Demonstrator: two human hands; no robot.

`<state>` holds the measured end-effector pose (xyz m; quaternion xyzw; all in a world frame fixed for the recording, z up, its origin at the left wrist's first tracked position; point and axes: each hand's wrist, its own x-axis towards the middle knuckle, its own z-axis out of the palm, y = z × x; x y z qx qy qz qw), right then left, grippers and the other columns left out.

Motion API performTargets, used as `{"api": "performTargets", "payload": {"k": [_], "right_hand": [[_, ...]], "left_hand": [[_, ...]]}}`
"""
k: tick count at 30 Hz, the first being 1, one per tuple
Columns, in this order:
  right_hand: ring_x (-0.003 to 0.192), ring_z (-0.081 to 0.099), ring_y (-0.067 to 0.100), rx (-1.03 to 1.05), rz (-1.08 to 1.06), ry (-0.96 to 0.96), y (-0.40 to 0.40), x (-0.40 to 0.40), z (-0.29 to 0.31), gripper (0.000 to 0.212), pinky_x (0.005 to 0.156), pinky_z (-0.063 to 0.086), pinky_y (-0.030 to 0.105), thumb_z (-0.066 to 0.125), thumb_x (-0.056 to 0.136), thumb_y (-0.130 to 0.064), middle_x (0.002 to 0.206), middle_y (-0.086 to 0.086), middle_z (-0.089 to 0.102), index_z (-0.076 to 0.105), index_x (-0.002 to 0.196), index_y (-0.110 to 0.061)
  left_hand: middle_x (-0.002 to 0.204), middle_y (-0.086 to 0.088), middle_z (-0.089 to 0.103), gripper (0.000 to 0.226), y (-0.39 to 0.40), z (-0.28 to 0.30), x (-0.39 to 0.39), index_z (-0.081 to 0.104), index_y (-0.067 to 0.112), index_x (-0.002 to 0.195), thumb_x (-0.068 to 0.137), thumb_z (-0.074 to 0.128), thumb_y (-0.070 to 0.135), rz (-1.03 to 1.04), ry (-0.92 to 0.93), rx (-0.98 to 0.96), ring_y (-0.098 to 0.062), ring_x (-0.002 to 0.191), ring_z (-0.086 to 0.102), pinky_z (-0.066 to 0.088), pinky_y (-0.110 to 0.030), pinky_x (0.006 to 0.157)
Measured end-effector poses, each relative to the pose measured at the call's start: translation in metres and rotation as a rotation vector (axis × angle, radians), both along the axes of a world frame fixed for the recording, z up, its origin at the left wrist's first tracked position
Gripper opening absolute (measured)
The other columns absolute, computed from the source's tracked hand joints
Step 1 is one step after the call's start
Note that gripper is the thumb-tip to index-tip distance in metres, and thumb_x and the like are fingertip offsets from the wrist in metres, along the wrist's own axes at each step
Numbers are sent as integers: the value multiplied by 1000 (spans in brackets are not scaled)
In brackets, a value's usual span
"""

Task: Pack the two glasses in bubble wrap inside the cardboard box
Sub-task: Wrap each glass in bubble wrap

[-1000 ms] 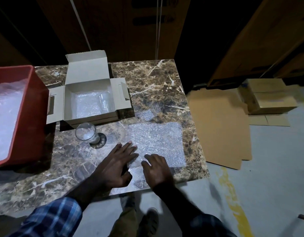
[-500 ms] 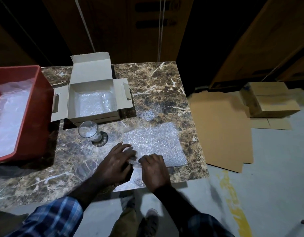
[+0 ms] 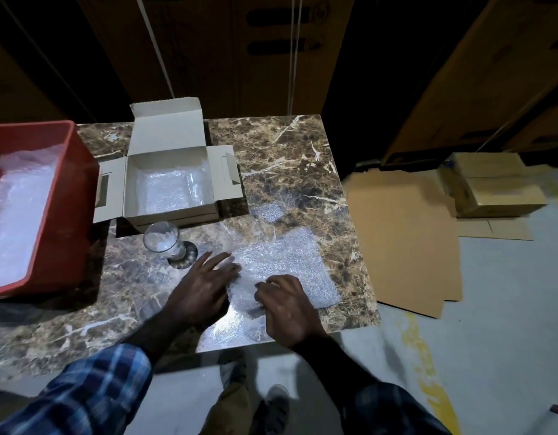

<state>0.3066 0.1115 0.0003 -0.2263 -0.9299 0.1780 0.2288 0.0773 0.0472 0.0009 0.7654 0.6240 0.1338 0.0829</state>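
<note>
**Working the wrap sheet before the second glass goes in**

I read this as the middle of the job. The cardboard box (image 3: 171, 186) sits open at the back of the table (image 3: 287, 158), and something clear, already swathed in bubble wrap, lies inside it; I take that for the first glass, though the plastic blurs its outline. The other glass (image 3: 163, 241) stands bare and upright on a dark coaster (image 3: 185, 255), just in front of the box and near my left hand.

Both hands are on the loose sheet of bubble wrap (image 3: 287, 265) spread at the table's near edge. My left hand (image 3: 205, 287) lies flat, fingers straight and spread, pressing the sheet's left side down. My right hand (image 3: 284, 304) has its fingers curled, and they seem to be bunching the crumpled near part of the sheet; whether they truly pinch it I cannot tell for certain.

Next, I judge, the sheet needs to lie smooth, then the glass must be lifted over and laid on it for rolling. The sheet is light and springy, and the glass will tip easily, so a slow reach seems wise.
</note>
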Motion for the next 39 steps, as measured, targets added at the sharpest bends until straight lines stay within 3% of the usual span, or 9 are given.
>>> {"api": "performTargets", "payload": {"k": [4, 7, 12, 18, 21, 26, 33, 36, 39], "right_hand": [[87, 53, 26, 11, -71, -85, 4, 1, 7, 25, 78, 40, 41, 59, 75, 0, 90, -2, 66, 56, 91, -19], [83, 48, 26, -1, -109, -100, 4, -4, 12, 37, 72, 36, 39, 60, 69, 3, 83, -2, 65, 48, 93, -22], [81, 45, 23, -38, -254, -69, 18, -12, 28, 51, 68, 33, 36, 64, 71, 8, 99, 1, 73, 68, 118, -12], [82, 64, 25, -38, -451, 106, 61, -28, 71, 48, 48, 58, 34, 73, 69, 17, 99, 9, 73, 73, 111, -7], [94, 66, 27, 18, -474, 196, 80, -29, 90, 52, 58, 58, 29, 67, 68, 20, 108, 11, 73, 72, 113, -5], [112, 60, 25, 54, -462, 208, 77, -12, 87, 61, 88, 47, 20, 80, 64, 12, 120, 10, 71, 68, 122, -4], [120, 53, 24, -168, -310, 103, 39, 30, 19, 60, 96, 53, 35, 75, 63, 2, 127, 5, 68, 70, 121, -10], [121, 53, 24, -242, -300, -45, 32, 43, -6, 56, 96, 52, 42, 88, 64, -12, 127, 2, 69, 74, 117, -16], [124, 55, 31, -207, -253, -187, 28, 51, -16, 48, 99, 51, 51, 76, 68, -15, 130, 3, 67, 74, 116, -17]], "left_hand": [[106, -12, 72, 34, -16, 15, -8, 74, 8, 102, 93, 50, 29, 54, -55, 165, -25, 113, 55, 35, -34, 102], [97, -11, 69, 34, -29, 13, -14, 72, 4, 101, 98, 49, 29, 65, -61, 220, -27, 101, 58, 43, -35, 90], [94, -8, 62, 28, -27, 19, -8, 65, 5, 106, 98, 47, 25, 213, -119, 192, -28, 89, 56, 41, -36, 78], [100, -13, 66, 22, 39, 54, 6, 66, 2, 108, 98, 50, 14, 409, -217, 398, -29, 93, 59, 46, -37, 82], [97, -17, 65, 18, 60, 84, 12, 66, -2, 109, 99, 54, 7, 434, -182, 563, -30, 91, 57, 45, -37, 80], [95, -20, 66, 20, 47, 94, 15, 69, -6, 107, 102, 56, 8, 369, -61, 712, -33, 89, 58, 45, -41, 78], [104, -17, 63, 31, -20, 50, 35, 56, 0, 123, 108, 40, 21, 15, -38, 477, -31, 99, 54, 40, -39, 85], [103, -14, 65, 35, -37, 23, 40, 65, -2, 120, 106, 45, 23, -45, -15, 363, -30, 97, 56, 40, -37, 87], [100, -10, 65, 33, -44, -3, 43, 68, 1, 119, 104, 53, 26, -74, -5, 291, -27, 90, 58, 41, -34, 84]]}}
